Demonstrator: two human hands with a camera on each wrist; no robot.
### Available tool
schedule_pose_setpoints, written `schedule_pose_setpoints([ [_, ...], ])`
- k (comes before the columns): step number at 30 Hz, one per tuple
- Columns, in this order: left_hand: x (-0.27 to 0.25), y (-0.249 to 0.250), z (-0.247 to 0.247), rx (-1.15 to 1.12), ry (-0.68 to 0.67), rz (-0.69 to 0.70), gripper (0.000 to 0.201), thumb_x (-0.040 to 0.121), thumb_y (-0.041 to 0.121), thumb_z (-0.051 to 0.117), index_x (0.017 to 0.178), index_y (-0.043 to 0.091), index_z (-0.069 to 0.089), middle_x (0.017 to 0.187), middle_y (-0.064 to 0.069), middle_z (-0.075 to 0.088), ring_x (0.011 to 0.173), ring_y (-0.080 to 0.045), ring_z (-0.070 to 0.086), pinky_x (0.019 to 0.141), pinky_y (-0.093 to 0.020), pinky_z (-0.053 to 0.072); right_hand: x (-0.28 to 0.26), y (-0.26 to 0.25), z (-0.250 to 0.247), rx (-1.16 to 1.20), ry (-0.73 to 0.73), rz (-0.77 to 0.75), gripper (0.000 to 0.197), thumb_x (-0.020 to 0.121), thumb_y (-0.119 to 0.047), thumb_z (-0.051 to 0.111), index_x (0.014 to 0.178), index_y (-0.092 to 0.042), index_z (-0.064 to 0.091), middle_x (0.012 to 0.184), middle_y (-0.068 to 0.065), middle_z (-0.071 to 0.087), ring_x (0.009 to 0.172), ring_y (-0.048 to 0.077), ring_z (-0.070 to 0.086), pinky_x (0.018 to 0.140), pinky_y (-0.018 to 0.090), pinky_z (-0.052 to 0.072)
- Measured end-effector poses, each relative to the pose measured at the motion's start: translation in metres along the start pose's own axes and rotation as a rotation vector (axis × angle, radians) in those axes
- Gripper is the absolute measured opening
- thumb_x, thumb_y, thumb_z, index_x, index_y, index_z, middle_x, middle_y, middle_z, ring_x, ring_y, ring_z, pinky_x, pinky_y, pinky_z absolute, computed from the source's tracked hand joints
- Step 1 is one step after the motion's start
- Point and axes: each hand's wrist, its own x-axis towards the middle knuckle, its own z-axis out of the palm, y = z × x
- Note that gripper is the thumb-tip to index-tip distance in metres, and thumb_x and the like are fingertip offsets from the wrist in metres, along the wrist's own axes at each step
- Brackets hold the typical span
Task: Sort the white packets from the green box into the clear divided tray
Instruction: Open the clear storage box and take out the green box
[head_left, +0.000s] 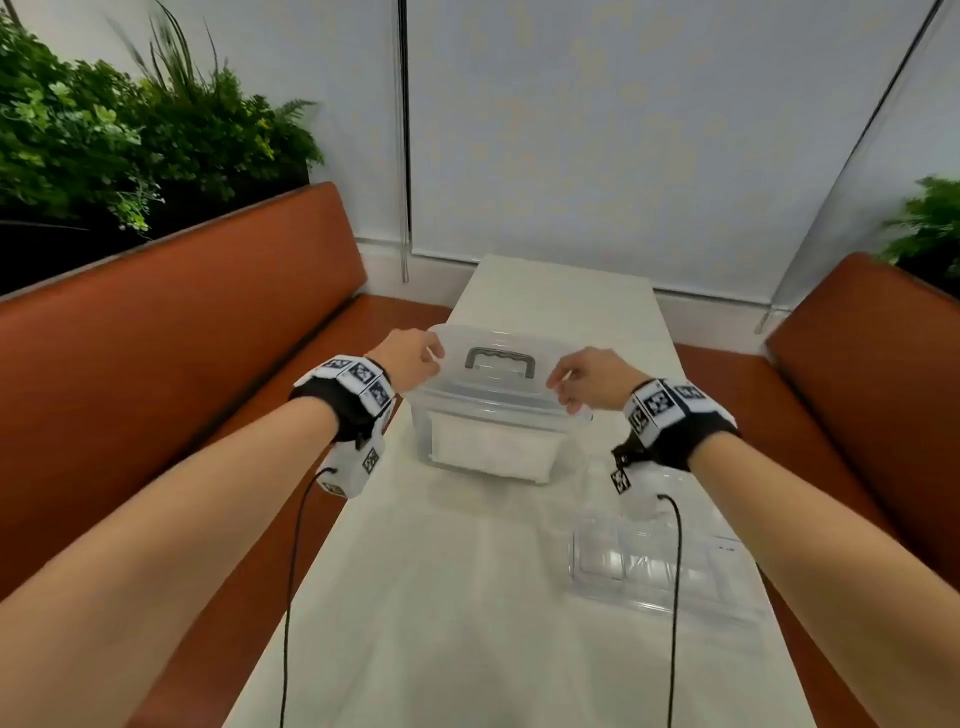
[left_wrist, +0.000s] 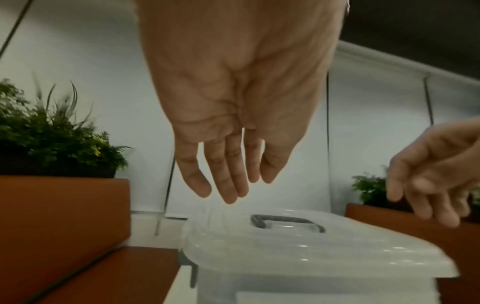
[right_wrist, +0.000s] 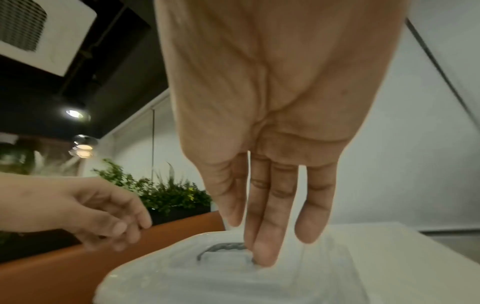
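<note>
- Centrally on the long white table (head_left: 519, 597) stands the box (head_left: 493, 436), translucent and pale rather than plainly green, its lid (head_left: 498, 364) on, with a grey handle (head_left: 500, 360) lying flat on top.
- White packets (head_left: 493, 452) show dimly through its near wall as one blurred white mass.
- The left hand (head_left: 410, 358) hovers at the lid's left end, fingers (left_wrist: 228, 174) straight and loose, gripping nothing.
- The right hand (head_left: 587, 379) is at the lid's right end, fingers (right_wrist: 272, 216) extended and relaxed; whether they touch the lid cannot be told.
- The clear divided tray (head_left: 660, 566) lies nearer, to the right, apart from the box.
</note>
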Motion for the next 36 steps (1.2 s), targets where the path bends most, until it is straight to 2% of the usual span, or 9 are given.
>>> schedule_pose_setpoints([
  [5, 0.03, -0.011, 0.006, 0.158, 0.018, -0.12, 0.038, 0.095, 0.021, 0.055, 0.13, 0.006, 0.052, 0.128, -0.016, 0.057, 0.115, -0.032, 0.055, 0.092, -0.038, 0.046, 0.046, 0.011, -0.009, -0.228, 0.17, 0.133, 0.029, 0.094, -0.012, 0.048, 0.117, -0.001, 0.061, 0.12, 0.018, 0.061, 0.108, 0.033, 0.058, 0.089, 0.033, 0.047],
  [9, 0.034, -0.029, 0.024, 0.186, -0.004, -0.258, 0.031, 0.097, 0.025, 0.052, 0.113, -0.002, 0.057, 0.114, -0.02, 0.063, 0.093, -0.034, 0.06, 0.071, -0.032, 0.042, 0.062, 0.033, 0.012, -0.376, 0.117, 0.238, 0.037, 0.09, -0.015, 0.057, 0.122, 0.002, 0.053, 0.124, 0.019, 0.058, 0.11, 0.035, 0.059, 0.081, 0.034, 0.048],
  [13, 0.039, -0.04, 0.038, 0.123, -0.015, -0.353, 0.037, 0.099, 0.03, 0.048, 0.112, -0.004, 0.058, 0.114, -0.02, 0.063, 0.1, -0.035, 0.062, 0.074, -0.032, 0.043, 0.069, 0.048, 0.025, -0.351, 0.092, 0.329, 0.026, 0.088, -0.018, 0.058, 0.109, -0.003, 0.055, 0.117, 0.02, 0.056, 0.105, 0.033, 0.059, 0.07, 0.028, 0.045],
  [19, 0.044, -0.03, 0.042, 0.095, 0.004, -0.402, 0.033, 0.1, 0.019, 0.046, 0.118, -0.007, 0.056, 0.121, -0.023, 0.059, 0.105, -0.036, 0.062, 0.074, -0.032, 0.043, 0.073, 0.053, 0.038, -0.316, 0.195, 0.344, 0.046, 0.087, -0.014, 0.063, 0.131, -0.006, 0.051, 0.123, 0.015, 0.058, 0.115, 0.033, 0.056, 0.079, 0.035, 0.047],
  [22, 0.046, -0.024, 0.041, 0.132, -0.003, -0.383, 0.027, 0.1, 0.01, 0.044, 0.115, -0.008, 0.057, 0.12, -0.023, 0.059, 0.104, -0.036, 0.062, 0.073, -0.031, 0.044, 0.073, 0.05, 0.036, -0.255, 0.241, 0.344, 0.035, 0.086, -0.009, 0.062, 0.12, -0.002, 0.056, 0.11, 0.017, 0.063, 0.107, 0.035, 0.061, 0.071, 0.033, 0.045],
  [24, 0.046, -0.022, 0.041, 0.157, 0.008, -0.372, 0.024, 0.099, 0.008, 0.044, 0.113, -0.007, 0.058, 0.116, -0.022, 0.061, 0.097, -0.036, 0.062, 0.071, -0.031, 0.044, 0.072, 0.048, 0.033, -0.255, 0.222, 0.356, 0.012, 0.086, -0.008, 0.061, 0.094, 0.001, 0.058, 0.094, 0.016, 0.062, 0.102, 0.034, 0.061, 0.064, 0.028, 0.042],
  [26, 0.045, -0.021, 0.04, 0.191, 0.031, -0.348, 0.022, 0.097, 0.007, 0.046, 0.111, -0.005, 0.057, 0.111, -0.021, 0.062, 0.088, -0.035, 0.061, 0.069, -0.032, 0.044, 0.07, 0.045, 0.032, -0.249, 0.214, 0.366, 0.017, 0.086, -0.007, 0.06, 0.073, -0.004, 0.049, 0.084, 0.014, 0.056, 0.1, 0.032, 0.06, 0.063, 0.027, 0.038],
  [33, 0.044, -0.008, 0.027, 0.226, 0.167, -0.318, 0.021, 0.092, 0.004, 0.05, 0.071, 0.003, 0.048, 0.088, -0.017, 0.06, 0.057, -0.027, 0.048, 0.063, -0.034, 0.042, 0.065, 0.039, 0.029, -0.239, 0.243, 0.391, 0.038, 0.083, -0.005, 0.063, 0.06, -0.011, 0.033, 0.067, 0.004, 0.044, 0.081, 0.023, 0.049, 0.073, 0.035, 0.049],
  [36, 0.042, -0.012, 0.023, 0.094, 0.202, -0.405, 0.021, 0.092, 0.013, 0.06, 0.078, 0.0, 0.051, 0.088, -0.017, 0.056, 0.075, -0.034, 0.059, 0.064, -0.034, 0.043, 0.062, 0.035, 0.027, -0.22, 0.216, 0.414, 0.038, 0.082, -0.006, 0.064, 0.059, -0.01, 0.035, 0.071, 0.007, 0.044, 0.082, 0.024, 0.049, 0.084, 0.046, 0.052],
])
